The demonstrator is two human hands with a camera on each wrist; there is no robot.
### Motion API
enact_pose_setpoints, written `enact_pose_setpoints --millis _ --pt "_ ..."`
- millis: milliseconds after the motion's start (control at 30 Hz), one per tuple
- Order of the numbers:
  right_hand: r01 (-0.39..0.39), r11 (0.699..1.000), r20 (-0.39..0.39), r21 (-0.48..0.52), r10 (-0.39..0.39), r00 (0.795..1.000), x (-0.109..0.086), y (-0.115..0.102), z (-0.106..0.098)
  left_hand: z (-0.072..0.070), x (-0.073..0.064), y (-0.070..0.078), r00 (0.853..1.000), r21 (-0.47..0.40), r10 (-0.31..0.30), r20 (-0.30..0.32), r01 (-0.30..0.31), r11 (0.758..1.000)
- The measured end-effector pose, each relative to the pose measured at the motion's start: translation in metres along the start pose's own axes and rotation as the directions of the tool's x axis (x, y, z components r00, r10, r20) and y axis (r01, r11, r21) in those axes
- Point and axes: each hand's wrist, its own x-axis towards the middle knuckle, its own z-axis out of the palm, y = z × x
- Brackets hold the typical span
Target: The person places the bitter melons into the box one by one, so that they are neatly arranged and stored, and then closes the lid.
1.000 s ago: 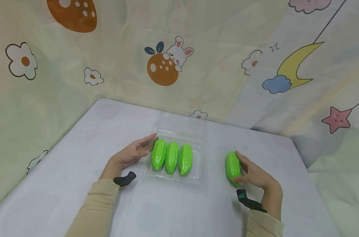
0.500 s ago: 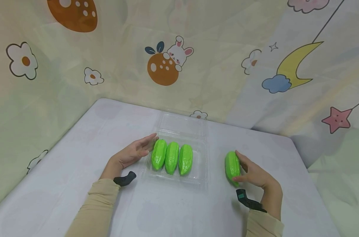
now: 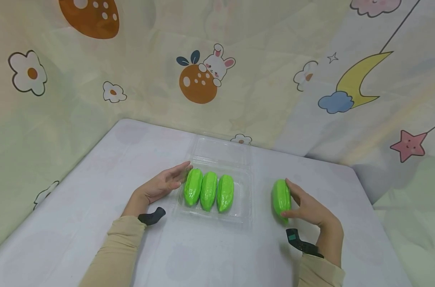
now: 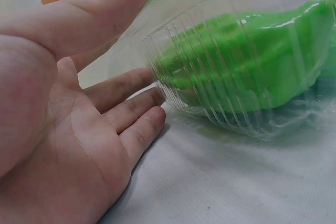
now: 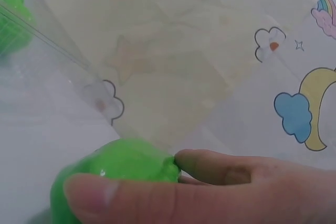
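Note:
Three glossy, bright green, elongated ridged fruit-like pieces (image 3: 208, 191) lie side by side in a clear plastic clamshell box (image 3: 241, 199), filling its left and middle. The box's lid (image 3: 221, 150) is folded back behind it. My left hand (image 3: 163, 184) rests beside the box's left side; in the left wrist view its extended fingertips (image 4: 152, 119) are right at the ribbed wall. To the right of the box, my right hand (image 3: 308, 205) holds a matching green fruit-like piece (image 3: 281, 197) between thumb and fingers. In the right wrist view the thumb (image 5: 126, 198) lies across this piece's near side.
The box stands on a white-covered table (image 3: 210, 255). Behind the table hangs a printed cloth (image 3: 260, 91) with flowers, a rabbit and a moon. A black wrist strap (image 3: 151, 217) sits at the left wrist, another black strap (image 3: 303, 244) at the right.
My right hand has shifted the green piece slightly, its far end now a little farther up in the head view. The left hand, the box and the three pieces in it stay put.

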Motion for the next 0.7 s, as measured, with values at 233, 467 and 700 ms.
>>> enact_pose_setpoints --millis 233,467,700 --pt "0.034 0.999 -0.021 -0.024 -0.035 0.999 0.0 -0.011 -0.001 -0.002 0.001 -0.002 1.0 0.007 -0.004 0.002 0.004 1.0" --pt "0.051 0.997 -0.042 -0.065 -0.053 0.998 0.0 -0.025 -0.001 -0.002 0.001 -0.002 1.0 0.011 -0.01 0.001 0.01 1.0" --pt "0.096 0.991 -0.059 -0.091 -0.101 0.993 0.004 -0.041 0.001 -0.001 0.0 -0.001 1.0 -0.005 -0.012 0.0 0.012 1.0"
